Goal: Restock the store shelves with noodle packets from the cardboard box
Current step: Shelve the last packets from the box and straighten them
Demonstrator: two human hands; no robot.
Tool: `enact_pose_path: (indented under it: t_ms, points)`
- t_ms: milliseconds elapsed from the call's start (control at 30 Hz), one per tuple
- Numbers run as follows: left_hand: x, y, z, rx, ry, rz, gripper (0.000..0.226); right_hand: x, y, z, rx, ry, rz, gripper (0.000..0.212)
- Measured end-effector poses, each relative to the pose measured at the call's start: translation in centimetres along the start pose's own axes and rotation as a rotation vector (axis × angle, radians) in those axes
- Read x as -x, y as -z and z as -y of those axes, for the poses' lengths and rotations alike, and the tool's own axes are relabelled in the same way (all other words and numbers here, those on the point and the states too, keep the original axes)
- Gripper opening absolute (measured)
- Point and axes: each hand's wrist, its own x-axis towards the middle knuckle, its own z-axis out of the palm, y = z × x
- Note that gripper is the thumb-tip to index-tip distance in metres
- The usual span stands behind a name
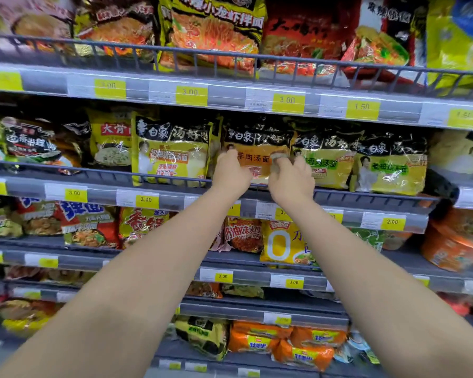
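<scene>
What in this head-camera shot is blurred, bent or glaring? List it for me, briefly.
Head view: wide-angle lens bows the shelf rails; top-left packets and frame edges are smeared with blur; glare streaks the plastic of the yellow packet; the orange packet under the left hand and right hand reads fairly sharp; lighting is even, shadows soft.

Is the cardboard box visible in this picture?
No, only stocked shelves show, and both the left hand and the right hand are on an orange noodle packet on the second shelf from the top.
</scene>
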Motion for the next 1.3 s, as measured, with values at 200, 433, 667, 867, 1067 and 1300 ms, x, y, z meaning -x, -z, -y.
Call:
enact_pose_path:
  t_ms: [200,433,667,867,1067,1300]
  points:
    - [2.0,2.6,2.6,0.225,0.006,-0.268,0.033,1.5,-0.2,1.7,-0.346,0.201,0.051,0.044]
    - [1.1,8.8,7.9,0.134,0.113,-0.476,0.053,2.8,-1.9,6.4,-0.499,0.226,0.229,0.049]
    - [-1.6,13.9,12.5,0.096,0.234,-0.204,0.067,1.2,-4.6,12.9,-0.534,0.103,0.246,0.043]
    - [-2.3,14.6,12.9,-0.006,0.109,-0.072,0.034,0.8,-6.0,14.8,-0.533,0.004,0.106,0.037]
    - [-2.7,13.8,12.2,-0.043,0.008,-0.063,0.051,1.1,-6.1,13.9,-0.66,-0.061,0.0,0.025]
    - [-3.8,13.7,11.7,-0.006,0.019,-0.004,0.052,0.7,-5.7,14.5,-0.718,-0.139,-0.043,0.04]
